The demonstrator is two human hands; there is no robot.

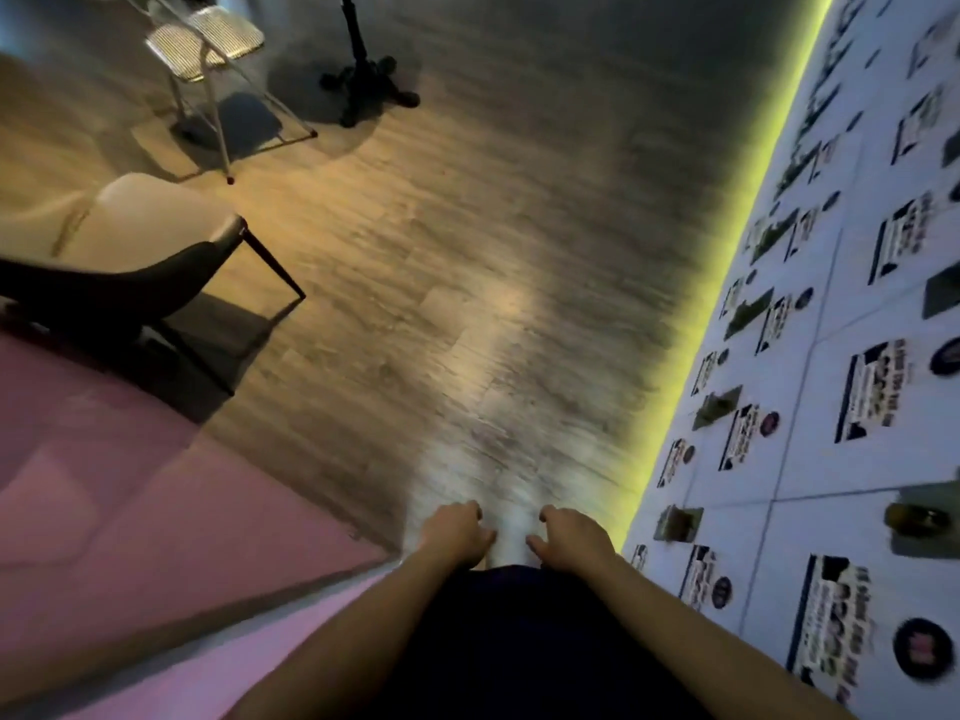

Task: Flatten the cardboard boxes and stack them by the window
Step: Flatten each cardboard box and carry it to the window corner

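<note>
Both hands, left (pixel 457 530) and right (pixel 574 535), loosely curled, hold nothing; no box visible.

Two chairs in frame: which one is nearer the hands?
The padded chair at mid-left, cream seat on a dark shell with thin black legs, is nearer the hands. The white metal folding chair stands farther off at top left, beside a black stand base.

Arms: your two forearms enter from the bottom edge of the frame, bare, no sleeve reaching them.
Hands: your left hand (pixel 457 532) and right hand (pixel 574 535) wear no gloves; rings or a watch are not visible.
Clothing: you wear a dark, near-black garment (pixel 498 641), lower centre between the arms; detail lost to blur.
</note>
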